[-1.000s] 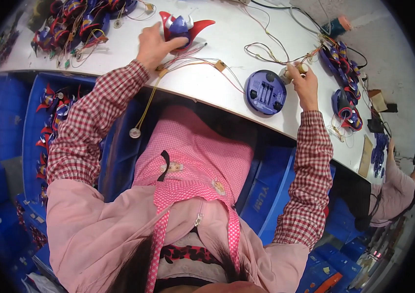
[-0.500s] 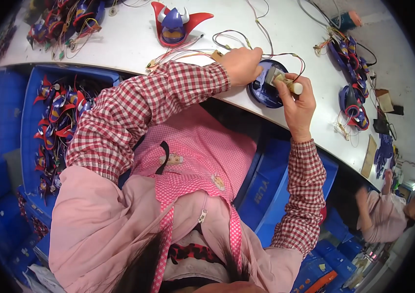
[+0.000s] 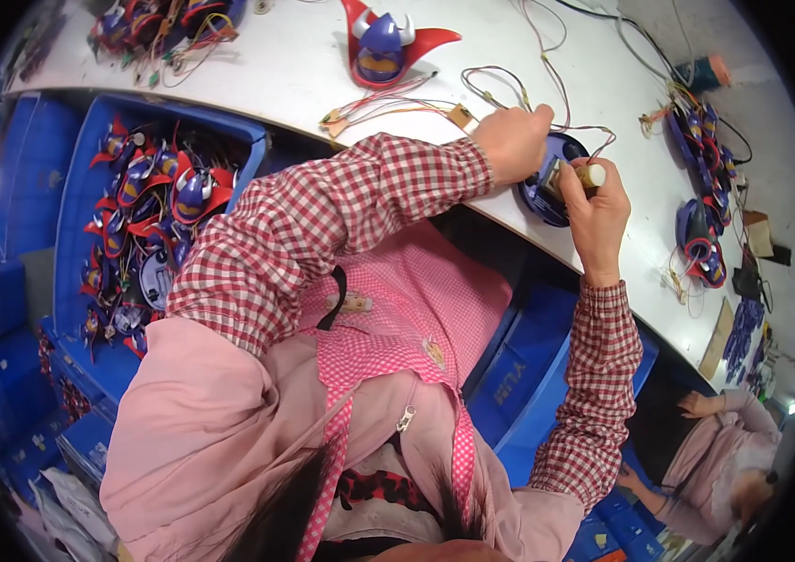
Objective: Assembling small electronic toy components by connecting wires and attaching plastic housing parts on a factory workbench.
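Observation:
A round dark-blue plastic shell (image 3: 545, 204) lies at the near edge of the white table, with its open inside facing up. My right hand (image 3: 596, 220) pinches a small motor unit with a pale yellow cylinder (image 3: 589, 176) over the shell's right part. Thin wires run from there to the far side. My left hand (image 3: 513, 147) is closed at the shell's upper left rim; whatever its fingers hold is hidden. Left of it, a small tan board (image 3: 459, 115) with thin wires lies on the table. Farther back stands a purple horned figure head (image 3: 382, 47) with red wings.
A blue crate (image 3: 70, 272) full of similar heads stands at left, below the table (image 3: 285, 75). More wired heads (image 3: 163, 33) lie at the far left, and a row of purple parts (image 3: 702, 159) at right. A co-worker (image 3: 725, 450) sits at lower right.
My view has shifted, so the table things appear farther right. Both hands stay at the shell, and the motor unit sits lower against it. The co-worker's arms have come down.

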Motion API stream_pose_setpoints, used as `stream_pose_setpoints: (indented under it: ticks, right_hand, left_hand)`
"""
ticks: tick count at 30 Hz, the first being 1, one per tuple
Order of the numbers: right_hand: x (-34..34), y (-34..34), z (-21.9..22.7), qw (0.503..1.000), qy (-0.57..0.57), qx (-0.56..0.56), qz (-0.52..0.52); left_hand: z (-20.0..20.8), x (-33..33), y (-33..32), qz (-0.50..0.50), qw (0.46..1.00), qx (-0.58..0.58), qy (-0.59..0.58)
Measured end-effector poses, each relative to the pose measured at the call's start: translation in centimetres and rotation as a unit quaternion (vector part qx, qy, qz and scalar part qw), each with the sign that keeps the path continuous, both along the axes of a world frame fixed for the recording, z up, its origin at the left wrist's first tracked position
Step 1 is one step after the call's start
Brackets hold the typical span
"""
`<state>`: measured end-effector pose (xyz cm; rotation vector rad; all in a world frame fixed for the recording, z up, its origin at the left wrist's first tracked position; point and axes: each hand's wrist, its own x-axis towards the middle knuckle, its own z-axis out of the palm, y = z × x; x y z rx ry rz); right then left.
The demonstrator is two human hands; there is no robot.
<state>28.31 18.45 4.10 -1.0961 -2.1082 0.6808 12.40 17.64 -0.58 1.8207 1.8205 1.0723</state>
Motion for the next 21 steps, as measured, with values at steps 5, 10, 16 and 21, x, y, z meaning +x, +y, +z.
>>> stream_pose_setpoints:
  ticks: [5,10,16,21]
  right_hand:
    - [0.2,-0.9,-0.2,1.000,0.019,-0.004,-0.007]
    - [-2.1,-5.9,1.3,0.990,0.063,0.126,0.000]
    - [-9.4,-3.5,-0.8,0.984,-0.051,0.125,0.116]
    - [-12.7,-5.5,-1.2,0.981,-0.007,0.104,0.161]
  left_hand:
    - [2.7,-2.0,-4.0,-0.069,0.996,0.007,-0.055]
    - [4.0,-10.1,-15.6,0.007,0.997,0.082,-0.009]
    - [1.8,-16.2,-18.6,0.118,0.975,0.092,0.162]
    - [0.5,-15.6,-19.3,0.138,0.984,0.084,0.081]
